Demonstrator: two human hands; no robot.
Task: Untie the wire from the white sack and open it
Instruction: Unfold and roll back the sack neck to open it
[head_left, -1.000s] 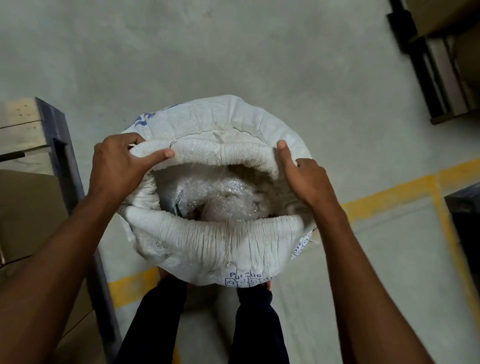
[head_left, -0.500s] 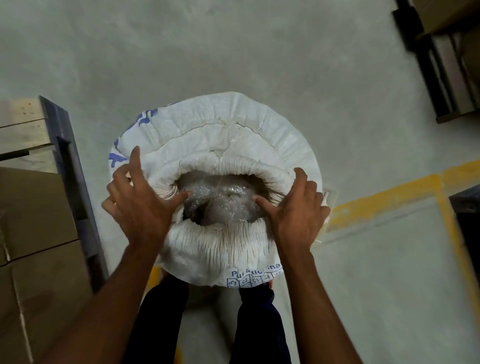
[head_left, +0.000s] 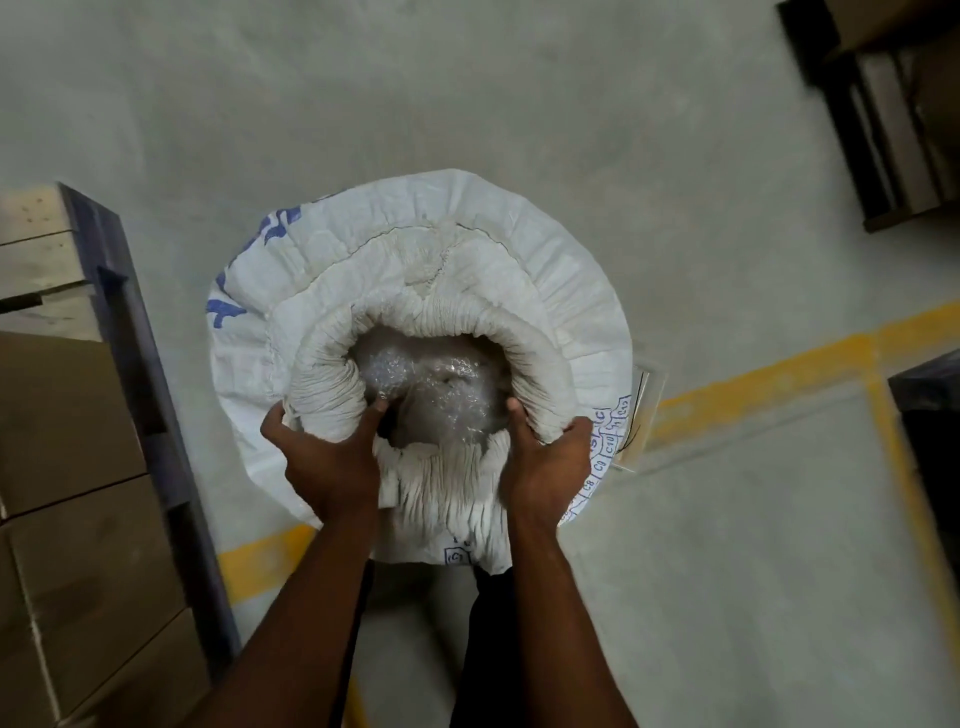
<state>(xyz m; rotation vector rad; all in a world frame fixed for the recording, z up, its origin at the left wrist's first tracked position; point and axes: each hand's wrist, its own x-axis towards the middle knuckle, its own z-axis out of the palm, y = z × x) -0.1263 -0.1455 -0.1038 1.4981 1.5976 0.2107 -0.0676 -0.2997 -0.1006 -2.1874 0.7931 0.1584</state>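
The white sack (head_left: 415, 291) stands upright on the floor, seen from above, its mouth open and facing up. It is woven, with blue printing on its left side and small blue lettered boxes along its lower right edge. The top is rolled outward into a thick, wrinkled collar that rings the opening. Inside the opening shows clear, crinkled plastic (head_left: 436, 384) that catches the light. The near part of the collar is bunched and pleated. No wire can be made out.
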